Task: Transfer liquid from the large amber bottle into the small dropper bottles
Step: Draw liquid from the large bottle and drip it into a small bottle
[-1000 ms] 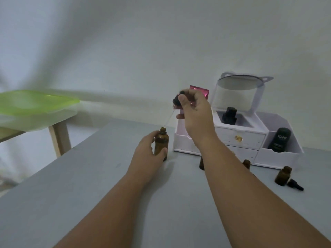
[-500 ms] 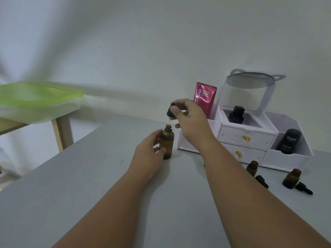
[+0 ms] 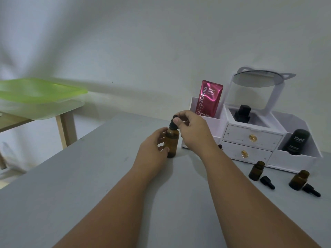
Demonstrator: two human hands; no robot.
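Observation:
The large amber bottle (image 3: 172, 143) stands upright on the grey table (image 3: 89, 185). My left hand (image 3: 152, 149) grips its body from the left. My right hand (image 3: 189, 129) pinches the black dropper cap (image 3: 173, 123), which sits on the bottle's neck. Two small amber dropper bottles (image 3: 257, 170) (image 3: 298, 179) stand uncapped at the right. A black dropper cap lies beside each, one (image 3: 267, 182) by the nearer bottle and one (image 3: 311, 190) by the right bottle. Another small dark bottle (image 3: 220, 146) peeks out behind my right wrist.
A white drawer organiser (image 3: 250, 138) with a round mirror stands against the wall at the right. It holds a pink sachet (image 3: 208, 98), a black bottle (image 3: 242, 113) and a black tube (image 3: 296, 142). A green-lidded container (image 3: 39, 97) sits on a wooden table at the left.
My right hand has lowered the dropper from above the bottle down into its neck. The left hand keeps its hold on the bottle. The camera view shifted slightly.

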